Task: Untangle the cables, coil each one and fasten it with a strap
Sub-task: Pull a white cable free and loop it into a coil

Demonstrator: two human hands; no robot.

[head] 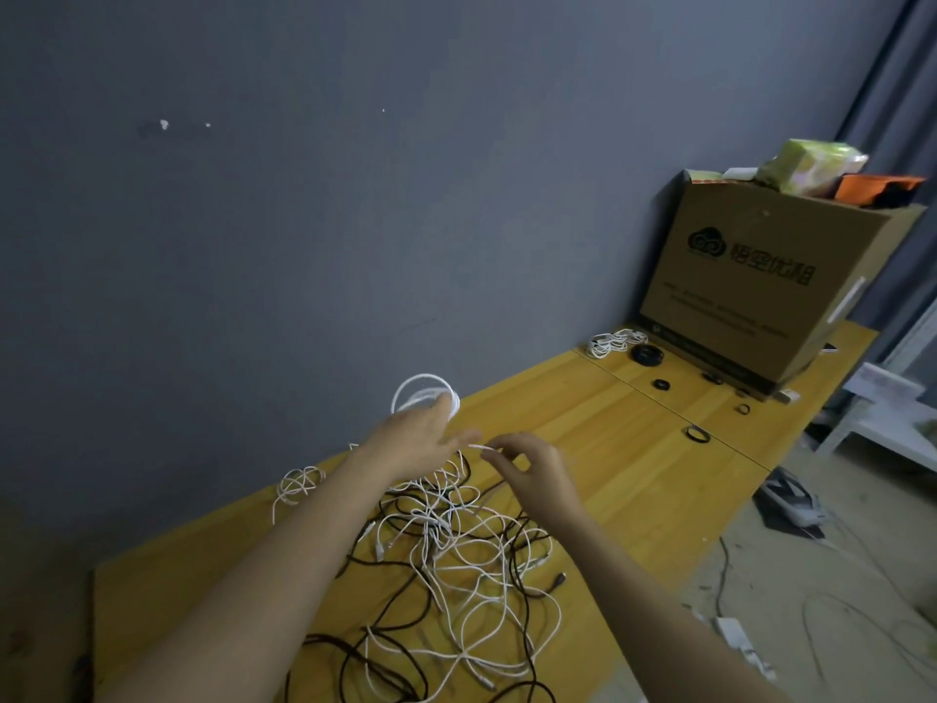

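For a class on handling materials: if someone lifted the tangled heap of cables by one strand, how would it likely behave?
The cable heap would probably sag limply, since its strands lie in loose curves. Crossed white and black loops would likely drag neighbours along. It looks light: thin cords.

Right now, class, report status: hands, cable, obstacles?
Left hand holds white coil. Right hand pinches cable end. Tangle below, unsorted.
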